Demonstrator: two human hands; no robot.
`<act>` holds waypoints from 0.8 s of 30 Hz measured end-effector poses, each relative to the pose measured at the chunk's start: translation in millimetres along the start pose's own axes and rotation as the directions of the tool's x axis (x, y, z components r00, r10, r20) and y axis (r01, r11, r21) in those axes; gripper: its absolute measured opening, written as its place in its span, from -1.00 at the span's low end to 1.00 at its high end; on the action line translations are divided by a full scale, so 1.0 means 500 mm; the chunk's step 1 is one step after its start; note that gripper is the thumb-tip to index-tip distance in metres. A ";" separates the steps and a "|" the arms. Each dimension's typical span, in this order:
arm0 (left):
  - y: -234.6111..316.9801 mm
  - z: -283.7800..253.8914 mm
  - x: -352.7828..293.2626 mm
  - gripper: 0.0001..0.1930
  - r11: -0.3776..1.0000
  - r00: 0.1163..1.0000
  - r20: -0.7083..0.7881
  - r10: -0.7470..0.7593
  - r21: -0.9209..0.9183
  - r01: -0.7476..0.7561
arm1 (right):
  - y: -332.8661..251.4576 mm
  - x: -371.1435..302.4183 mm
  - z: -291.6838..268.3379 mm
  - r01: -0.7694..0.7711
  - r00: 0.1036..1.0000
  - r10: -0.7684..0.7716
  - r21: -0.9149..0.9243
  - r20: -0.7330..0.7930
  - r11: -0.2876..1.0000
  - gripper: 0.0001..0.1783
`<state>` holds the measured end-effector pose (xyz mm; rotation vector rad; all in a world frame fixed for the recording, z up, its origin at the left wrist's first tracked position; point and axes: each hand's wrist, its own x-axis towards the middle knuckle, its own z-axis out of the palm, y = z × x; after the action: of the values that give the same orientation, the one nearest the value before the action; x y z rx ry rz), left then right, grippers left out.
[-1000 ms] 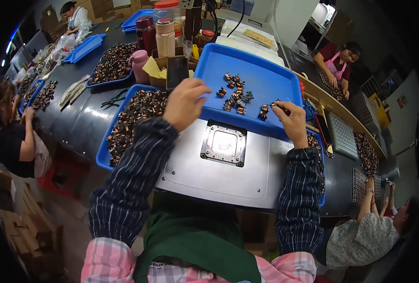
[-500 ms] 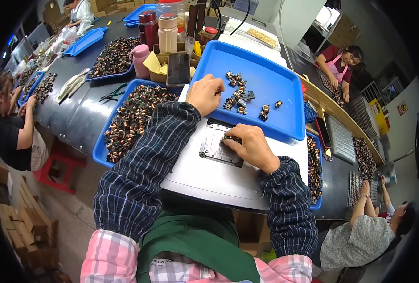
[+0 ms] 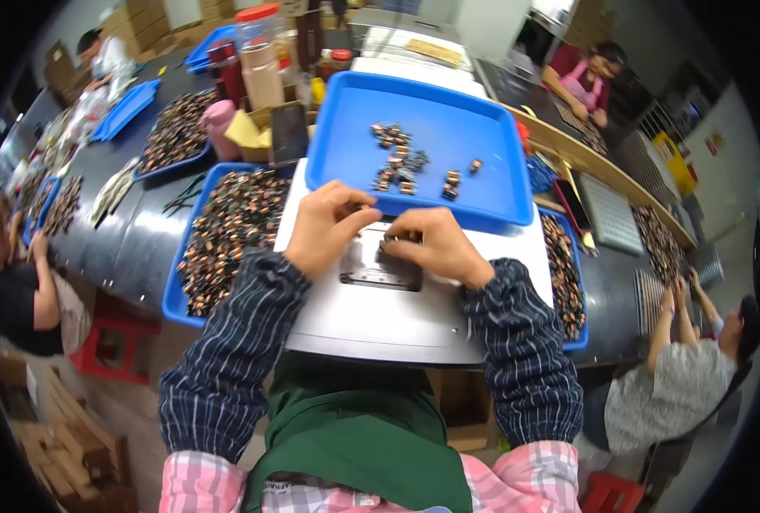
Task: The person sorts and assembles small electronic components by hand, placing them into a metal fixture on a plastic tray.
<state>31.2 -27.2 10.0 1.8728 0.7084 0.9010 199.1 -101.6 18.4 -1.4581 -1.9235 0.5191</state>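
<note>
My left hand [image 3: 330, 224] is closed in a pinch at the near edge of the blue tray, a small dark part, probably a copper-wound coil, showing at its fingertips. Close beside it, my right hand [image 3: 441, 243] pinches another small dark part, mostly hidden by the fingers, over a square metal fixture [image 3: 380, 275]. That fixture is set on a white work surface [image 3: 371, 316]. Beyond both hands, the shallow blue tray [image 3: 474, 111] holds a loose cluster of small copper-wound coils [image 3: 399, 161] and a few apart from it on the right.
A blue bin heaped with coils [image 3: 233, 231] stands left, another bin [image 3: 564, 274] right. Bottles [image 3: 262, 73], a pink flask [image 3: 220, 128] and a dark phone [image 3: 289, 132] are behind the left bin. Pliers [image 3: 185, 192] lie beside it. Several people work around the table.
My left hand has come back from the tray towards the fixture, with a small part at its fingertips. My right hand stays at the fixture. The whole view has shifted slightly.
</note>
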 end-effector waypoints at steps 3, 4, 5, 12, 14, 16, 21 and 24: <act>-0.006 0.015 -0.003 -0.89 0.989 0.999 0.018 0.038 0.144 -0.040 | 0.012 -0.024 -0.096 -0.097 0.977 0.155 0.343 -0.145 0.934 -0.90; -0.008 0.014 -0.003 -0.89 0.995 1.000 0.022 -0.001 0.101 -0.001 | 0.022 -0.044 -0.129 -0.165 0.939 0.278 0.446 -0.203 0.880 -0.88; -0.003 0.023 -0.001 -0.89 0.998 0.999 0.034 -0.035 0.047 0.033 | 0.036 -0.079 -0.172 -0.218 0.879 0.403 0.538 -0.254 0.814 -0.85; -0.014 0.082 0.030 -0.78 0.976 0.981 0.151 -0.122 -0.161 0.147 | 0.227 -0.368 -0.275 0.040 0.474 0.686 0.791 -0.552 0.610 -0.72; -0.010 0.097 0.034 -0.78 0.981 0.982 0.152 -0.108 -0.146 0.130 | 0.277 -0.426 -0.249 -0.108 0.327 0.720 0.733 -0.612 0.672 -0.75; -0.003 0.112 0.038 -0.78 0.975 0.972 0.183 -0.151 -0.133 0.176 | 0.310 -0.457 -0.222 -0.355 0.232 0.568 0.475 -0.790 0.805 -0.79; -0.004 0.151 0.038 -0.78 0.981 0.971 0.206 -0.123 -0.124 0.150 | 0.357 -0.452 -0.161 -0.531 0.386 -0.014 -0.235 -0.922 0.814 -0.82; -0.004 0.165 0.041 -0.77 0.983 0.976 0.186 -0.113 -0.123 0.137 | 0.353 -0.460 -0.145 -0.697 0.470 0.325 -0.120 -0.820 0.707 -0.81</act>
<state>110.0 -50.3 -11.8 1.7426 0.6318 0.6748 408.9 -272.7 -108.0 -2.1486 -0.8776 -0.3297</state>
